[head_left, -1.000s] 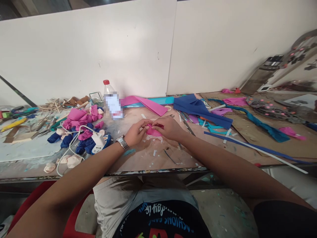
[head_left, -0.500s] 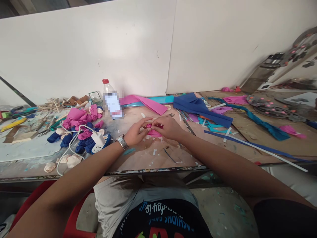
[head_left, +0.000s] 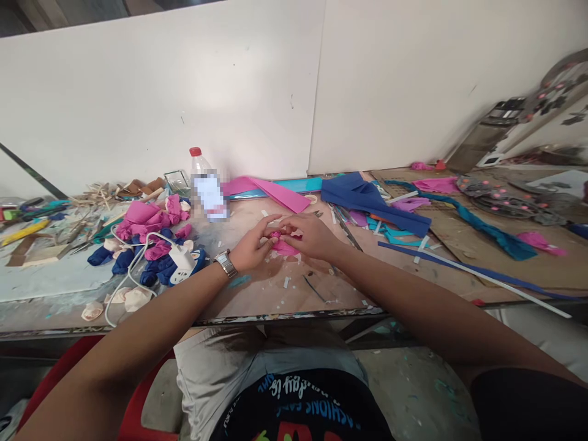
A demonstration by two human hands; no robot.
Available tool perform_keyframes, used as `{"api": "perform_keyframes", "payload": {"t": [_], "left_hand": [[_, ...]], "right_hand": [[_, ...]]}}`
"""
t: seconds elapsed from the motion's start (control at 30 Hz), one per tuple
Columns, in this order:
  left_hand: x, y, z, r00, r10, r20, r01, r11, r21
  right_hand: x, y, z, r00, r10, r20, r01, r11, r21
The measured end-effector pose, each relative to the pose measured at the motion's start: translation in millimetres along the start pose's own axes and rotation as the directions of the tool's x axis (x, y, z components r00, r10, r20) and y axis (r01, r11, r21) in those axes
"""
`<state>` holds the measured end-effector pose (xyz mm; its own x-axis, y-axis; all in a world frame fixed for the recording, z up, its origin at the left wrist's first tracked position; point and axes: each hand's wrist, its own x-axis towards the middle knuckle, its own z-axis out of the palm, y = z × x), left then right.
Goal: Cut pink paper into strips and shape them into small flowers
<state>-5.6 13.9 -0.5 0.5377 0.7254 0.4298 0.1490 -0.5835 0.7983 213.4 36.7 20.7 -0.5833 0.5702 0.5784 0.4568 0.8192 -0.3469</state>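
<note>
My left hand (head_left: 250,246) and my right hand (head_left: 311,236) meet at the middle of the worktable (head_left: 321,288), both pinched on a small pink foam piece (head_left: 283,247) held just above the surface. The fingers of both hands curl around it, and part of the piece is hidden behind them. A metal watch (head_left: 226,264) sits on my left wrist. Small white scraps lie on the table under my hands.
A pile of pink and blue foam rolls (head_left: 151,236) and a white power strip (head_left: 182,258) lie to the left. A plastic bottle (head_left: 206,187) stands behind. A pink sheet (head_left: 275,191), a blue sheet (head_left: 367,199), teal strips (head_left: 487,236) and a long blue strip (head_left: 463,266) lie to the right.
My fingers have shifted slightly on the pink piece, lifting and turning it a little. My hands stay in the same place.
</note>
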Motion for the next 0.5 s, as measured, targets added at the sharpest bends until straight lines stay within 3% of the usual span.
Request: {"api": "perform_keyframes", "payload": {"t": [0.17, 0.37, 0.43, 0.5], "left_hand": [[-0.9, -3.3, 2.0, 0.999, -0.04, 0.017, 0.041, 0.992, -0.118], [0.5, -1.2, 3.8, 0.996, -0.077, 0.046, 0.085, 0.976, -0.202], [2.1, -1.6, 3.0, 0.997, -0.08, -0.001, 0.078, 0.976, -0.205], [4.1, -3.5, 0.8, 0.989, -0.085, -0.119, 0.065, 0.985, -0.161]], "right_hand": [[-0.9, 5.1, 0.9, 0.988, -0.145, 0.057, 0.146, 0.989, -0.008], [-0.5, 2.3, 0.6, 0.981, -0.189, 0.043, 0.187, 0.982, 0.039], [-0.1, 0.6, -0.8, 0.985, -0.169, 0.023, 0.167, 0.985, 0.052], [0.0, 0.0, -2.5, 0.993, -0.118, -0.008, 0.119, 0.992, 0.048]]}}
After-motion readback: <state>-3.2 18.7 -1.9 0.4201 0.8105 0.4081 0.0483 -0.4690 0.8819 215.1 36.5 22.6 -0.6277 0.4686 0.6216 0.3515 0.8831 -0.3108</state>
